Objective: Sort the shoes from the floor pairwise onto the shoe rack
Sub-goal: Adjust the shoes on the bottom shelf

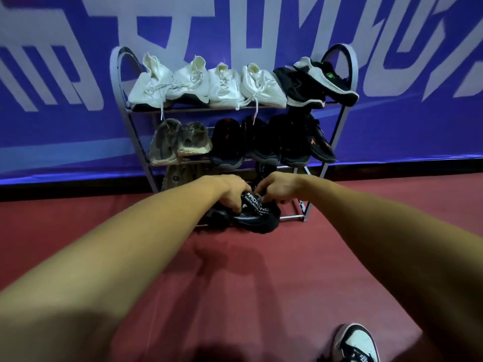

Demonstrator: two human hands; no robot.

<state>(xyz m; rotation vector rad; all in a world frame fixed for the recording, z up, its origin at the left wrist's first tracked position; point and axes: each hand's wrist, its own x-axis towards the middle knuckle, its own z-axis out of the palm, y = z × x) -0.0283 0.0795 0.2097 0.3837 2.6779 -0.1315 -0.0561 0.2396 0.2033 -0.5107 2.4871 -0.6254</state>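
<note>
Head view. Both hands meet at the lowest tier of the rack (pixel 115 74). The left hand (pixel 231 190) and right hand (pixel 278 188) each curl their fingers tight over the collar of one black shoe (pixel 257 218), which sits across the tier's front rail (pixel 291 218), its sole edge overhanging the red floor (pixel 235 270). The rail runs uncovered from the shoe to the rack's right leg. A beige shoe (pixel 177 177) lies at the left of the same tier. The middle tier is filled edge to edge with a grey pair (pixel 180 142) and dark shoes (pixel 271 139). The top tier holds four white shoes (pixel 206 82) and a black pair (pixel 313 82), the outermost overhanging the right frame. Open floor lies between rack and the person's own shoe (pixel 356 343).
</note>
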